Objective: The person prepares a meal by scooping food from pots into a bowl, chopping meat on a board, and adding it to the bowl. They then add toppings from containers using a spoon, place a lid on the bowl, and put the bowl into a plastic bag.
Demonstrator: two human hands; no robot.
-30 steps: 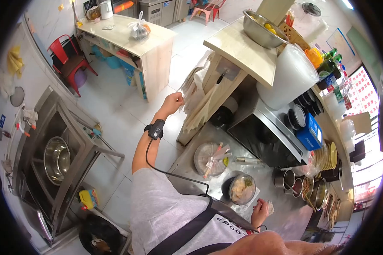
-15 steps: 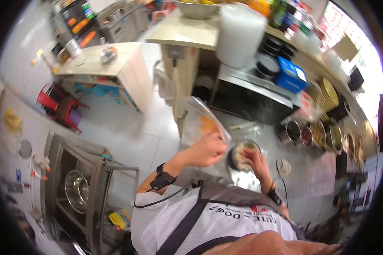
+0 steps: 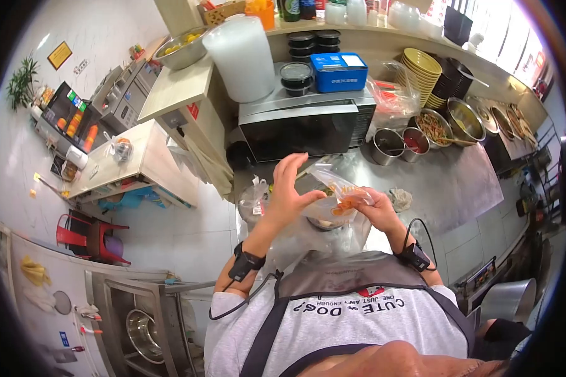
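One bag pinched by left hand, right hand.

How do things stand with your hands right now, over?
Left hand and right hand both grip the bag. Bag held above counter, before microwave. Nothing blocking.

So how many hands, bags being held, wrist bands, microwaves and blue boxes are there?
hands: 2 (left hand, right hand)
bag held in both hands: 1
wrist bands: 2
microwave: 1
blue box: 1
Total: 7
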